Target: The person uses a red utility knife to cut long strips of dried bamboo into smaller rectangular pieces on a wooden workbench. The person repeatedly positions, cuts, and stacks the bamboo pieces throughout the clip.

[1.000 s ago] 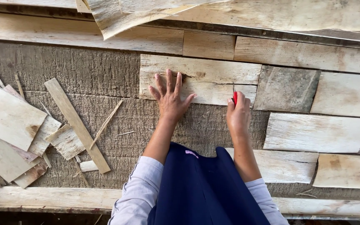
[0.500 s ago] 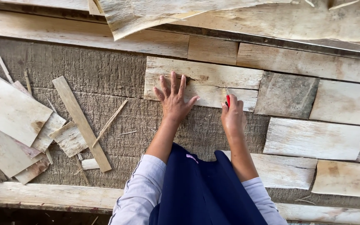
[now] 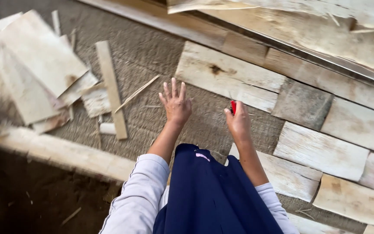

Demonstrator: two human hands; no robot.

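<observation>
Now your left hand (image 3: 176, 104) hovers flat, fingers spread wide, over the woven mat (image 3: 152, 56) just left of the pale wood sheet (image 3: 230, 80) | your right hand (image 3: 239, 123), fingers closed around a small red tool (image 3: 233, 106), sits at that sheet's near edge | loose veneer scraps (image 3: 40, 73) lie well left of it

Two hands over veneer pieces on a coarse mat

The left hand (image 3: 176, 104) is spread flat, its fingers just short of a pale veneer sheet (image 3: 228, 80); the right hand (image 3: 239, 123) pinches a small red tool (image 3: 233, 106) beside that sheet's lower edge.
</observation>
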